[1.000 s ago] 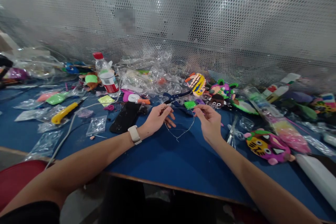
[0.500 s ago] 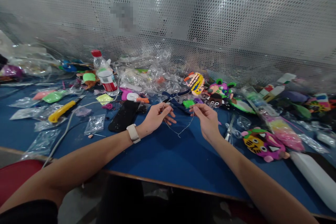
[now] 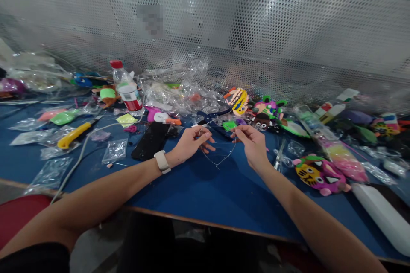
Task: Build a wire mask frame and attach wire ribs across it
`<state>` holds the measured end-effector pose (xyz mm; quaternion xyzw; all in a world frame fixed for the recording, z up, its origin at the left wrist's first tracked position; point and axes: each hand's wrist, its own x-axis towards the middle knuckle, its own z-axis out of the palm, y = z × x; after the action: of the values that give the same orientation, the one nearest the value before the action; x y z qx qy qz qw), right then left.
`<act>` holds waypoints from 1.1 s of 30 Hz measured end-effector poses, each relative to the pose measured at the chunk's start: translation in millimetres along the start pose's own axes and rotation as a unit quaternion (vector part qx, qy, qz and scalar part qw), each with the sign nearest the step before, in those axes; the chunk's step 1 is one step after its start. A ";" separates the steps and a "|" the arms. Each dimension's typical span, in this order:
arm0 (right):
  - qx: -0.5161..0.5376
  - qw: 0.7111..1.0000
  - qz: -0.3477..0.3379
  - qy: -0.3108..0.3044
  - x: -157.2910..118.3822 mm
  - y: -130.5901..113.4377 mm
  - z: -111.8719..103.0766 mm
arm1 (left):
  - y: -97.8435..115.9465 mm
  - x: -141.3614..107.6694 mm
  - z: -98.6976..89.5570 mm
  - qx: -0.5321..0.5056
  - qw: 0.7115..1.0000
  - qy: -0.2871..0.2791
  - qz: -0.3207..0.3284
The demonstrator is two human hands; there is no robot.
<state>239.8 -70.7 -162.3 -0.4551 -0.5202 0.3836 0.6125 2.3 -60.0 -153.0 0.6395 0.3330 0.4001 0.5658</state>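
Note:
A thin silvery wire (image 3: 209,161), bent into a loop with a small twisted point at its near end, hangs between my two hands above the blue table. My left hand (image 3: 194,140) pinches the loop's left side between thumb and forefinger, the other fingers loosely curled. On the opposite side, my right hand (image 3: 250,141) grips the wire between thumb and fingertips. Fine strands seem to cross the loop, though they are too faint to make out well. Just behind the hands lie blue-handled pliers (image 3: 214,115) and a bright green piece (image 3: 229,126).
A phone (image 3: 150,140), a yellow utility knife (image 3: 74,135) and a red-capped bottle (image 3: 128,89) are on the left. To the right lie a colourful clay mask (image 3: 322,175) and a white case (image 3: 379,217). Plastic bags (image 3: 185,89) pile against the perforated metal panel (image 3: 205,17).
Both hands keep their hold on the wire loop and have barely moved. The whole view has shifted very slightly.

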 end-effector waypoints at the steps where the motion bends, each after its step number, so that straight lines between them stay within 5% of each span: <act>1: -0.002 1.000 0.003 -0.001 0.6 -0.6 -0.5 | 0.0 -0.1 0.0 0.000 1.000 -0.001 -0.002; 33: 0.065 0.995 0.074 0.009 -1.9 -1.1 6.9 | 1.1 -0.2 0.7 0.029 1.000 0.001 -0.005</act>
<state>232.6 -71.7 -161.5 -0.4551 -0.4539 0.4565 0.6152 2.9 -60.6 -152.1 0.6536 0.3483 0.3884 0.5483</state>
